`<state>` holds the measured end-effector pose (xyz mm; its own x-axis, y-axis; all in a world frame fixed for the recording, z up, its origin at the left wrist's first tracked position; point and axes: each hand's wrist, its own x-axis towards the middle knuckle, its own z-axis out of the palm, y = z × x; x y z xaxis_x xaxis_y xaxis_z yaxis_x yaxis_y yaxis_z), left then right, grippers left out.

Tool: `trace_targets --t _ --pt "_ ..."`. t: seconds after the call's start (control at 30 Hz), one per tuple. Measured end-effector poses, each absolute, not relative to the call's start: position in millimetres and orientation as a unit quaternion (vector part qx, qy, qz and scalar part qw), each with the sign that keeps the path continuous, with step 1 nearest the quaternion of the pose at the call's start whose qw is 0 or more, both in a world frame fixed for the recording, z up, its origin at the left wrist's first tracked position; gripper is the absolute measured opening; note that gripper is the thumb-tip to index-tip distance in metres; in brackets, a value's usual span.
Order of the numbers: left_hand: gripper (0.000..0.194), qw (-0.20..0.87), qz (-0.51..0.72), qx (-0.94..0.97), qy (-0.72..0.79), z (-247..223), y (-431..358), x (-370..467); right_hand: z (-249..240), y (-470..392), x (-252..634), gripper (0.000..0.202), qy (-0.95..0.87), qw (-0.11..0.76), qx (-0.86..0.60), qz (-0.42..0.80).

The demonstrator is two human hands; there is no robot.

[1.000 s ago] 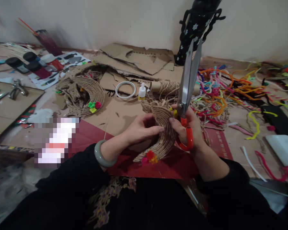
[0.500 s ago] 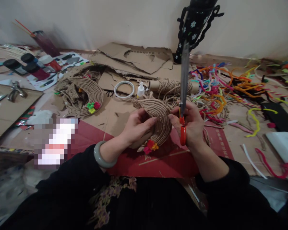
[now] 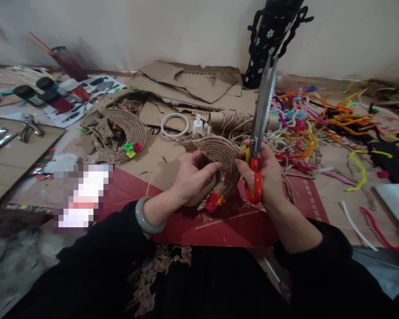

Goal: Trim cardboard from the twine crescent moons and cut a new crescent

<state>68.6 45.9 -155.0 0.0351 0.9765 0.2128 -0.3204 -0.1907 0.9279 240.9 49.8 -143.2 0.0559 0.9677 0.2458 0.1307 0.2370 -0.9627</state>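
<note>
A curved piece covered in rows of brown twine (image 3: 224,155) is between my hands, with pink and orange flowers (image 3: 215,201) at its lower end. My left hand (image 3: 194,175) grips its left side, thumb on top. Orange-handled scissors (image 3: 261,115) hang on my right hand (image 3: 266,175), blades pointing up and slightly parted. The thumb and fingers of that hand are also at the right edge of the twine piece. Another twine-covered piece (image 3: 138,133) with green, yellow and pink flowers lies to the left.
Behind my hands are a white tape ring (image 3: 174,125), a glue bottle (image 3: 197,125), a twine roll (image 3: 232,120) and cardboard (image 3: 193,82). Colourful pipe cleaners (image 3: 319,115) spread at the right. Paint jars (image 3: 55,101) stand back left; a black flowered bottle (image 3: 269,42) stands behind.
The scissors have turned in my right hand, showing both blades slightly apart and more of the orange handle. The whole view has shifted a little, with the table items appearing further right.
</note>
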Motion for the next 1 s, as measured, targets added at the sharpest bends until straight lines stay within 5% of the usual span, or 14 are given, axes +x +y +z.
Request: trace_targets --t 1.0 --pt "0.032 0.594 0.546 0.431 0.404 -151.5 43.8 77.7 -141.8 55.0 238.6 0.041 -0.484 0.612 -0.486 0.393"
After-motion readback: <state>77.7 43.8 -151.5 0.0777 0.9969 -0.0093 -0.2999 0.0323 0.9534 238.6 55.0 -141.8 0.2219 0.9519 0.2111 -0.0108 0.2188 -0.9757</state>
